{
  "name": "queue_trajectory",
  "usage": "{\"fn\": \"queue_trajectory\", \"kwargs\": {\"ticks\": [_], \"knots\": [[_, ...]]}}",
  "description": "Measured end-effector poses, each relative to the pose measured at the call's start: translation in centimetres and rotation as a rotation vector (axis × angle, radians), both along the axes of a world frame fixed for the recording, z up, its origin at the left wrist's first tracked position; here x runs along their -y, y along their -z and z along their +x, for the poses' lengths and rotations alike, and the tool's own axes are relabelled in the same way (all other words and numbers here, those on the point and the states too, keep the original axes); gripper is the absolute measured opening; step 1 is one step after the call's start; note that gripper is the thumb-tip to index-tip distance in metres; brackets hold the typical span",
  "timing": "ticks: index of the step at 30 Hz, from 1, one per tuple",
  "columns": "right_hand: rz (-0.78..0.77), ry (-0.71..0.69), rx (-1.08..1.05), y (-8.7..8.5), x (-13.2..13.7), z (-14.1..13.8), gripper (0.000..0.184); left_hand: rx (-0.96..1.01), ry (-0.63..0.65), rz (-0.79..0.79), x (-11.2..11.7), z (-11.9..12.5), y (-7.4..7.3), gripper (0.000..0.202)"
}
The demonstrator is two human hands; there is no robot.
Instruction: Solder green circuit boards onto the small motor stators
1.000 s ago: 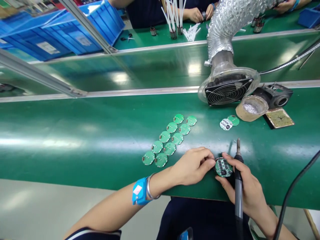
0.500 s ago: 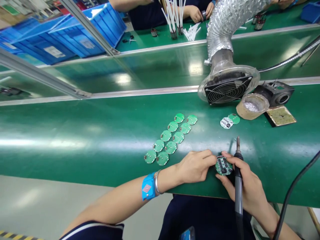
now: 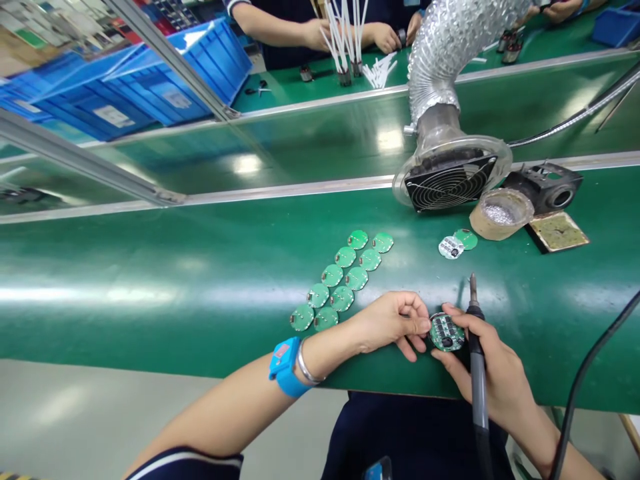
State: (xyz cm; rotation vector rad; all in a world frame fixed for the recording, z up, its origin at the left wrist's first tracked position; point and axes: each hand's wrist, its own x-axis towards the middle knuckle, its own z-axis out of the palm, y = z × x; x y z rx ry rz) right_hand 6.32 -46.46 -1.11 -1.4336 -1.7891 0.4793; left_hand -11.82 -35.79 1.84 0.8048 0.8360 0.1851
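Note:
At the bench's front edge, my right hand (image 3: 493,367) grips a soldering iron (image 3: 478,380), its tip pointing away from me. The same hand's thumb and fingers hold a round circuit board (image 3: 447,333) with dark parts on its upper face. My left hand (image 3: 395,325) is closed in a pinch at the board's left edge; what lies between its fingertips is too small to make out. A thin dark line, perhaps a wire, curves along the board's upper left rim. To the left, several round green circuit boards (image 3: 332,275) lie in two slanted rows.
Beyond my hands lie a white-faced round board (image 3: 451,247) and a green one (image 3: 467,239). A fume extractor (image 3: 450,183) hangs behind them, near a tub (image 3: 501,215), an iron stand (image 3: 545,187) and a sponge tray (image 3: 559,232). A cable (image 3: 595,353) runs at right. Co-workers' hands appear across the bench.
My left hand has rotated, its lower fingers loosening and spreading downward, while its pinch stays at the board's edge. The iron and held board are almost unmoved. Across the bench, a co-worker's arm has reached rightward.

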Motion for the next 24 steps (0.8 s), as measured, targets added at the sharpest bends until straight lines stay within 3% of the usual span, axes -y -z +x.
{"fn": "queue_trajectory", "kwargs": {"ticks": [6,10,12,14,18,24], "knots": [[0.004,0.017,0.019,0.0,-0.1,-0.1,0.048,-0.085,-0.094,0.235,1.7,0.1,1.1,0.033],[-0.023,-0.009,0.004,-0.7,0.0,0.3,0.059,-0.089,-0.199,0.658,3.0,-0.7,1.1,0.021],[-0.056,-0.02,-0.05,-1.0,0.2,0.7,0.063,-0.087,-0.189,0.897,3.6,-1.0,0.9,0.031],[-0.074,-0.021,-0.119,-1.1,0.4,1.1,0.055,-0.09,-0.151,1.023,4.0,-1.1,0.8,0.041],[-0.11,-0.023,-0.145,-0.9,0.1,1.4,0.037,-0.119,-0.216,1.035,3.8,-0.6,1.4,0.028],[-0.097,-0.041,-0.133,-0.6,-0.5,1.5,0.032,-0.109,-0.19,1.036,2.2,-0.4,2.1,0.021]]}}
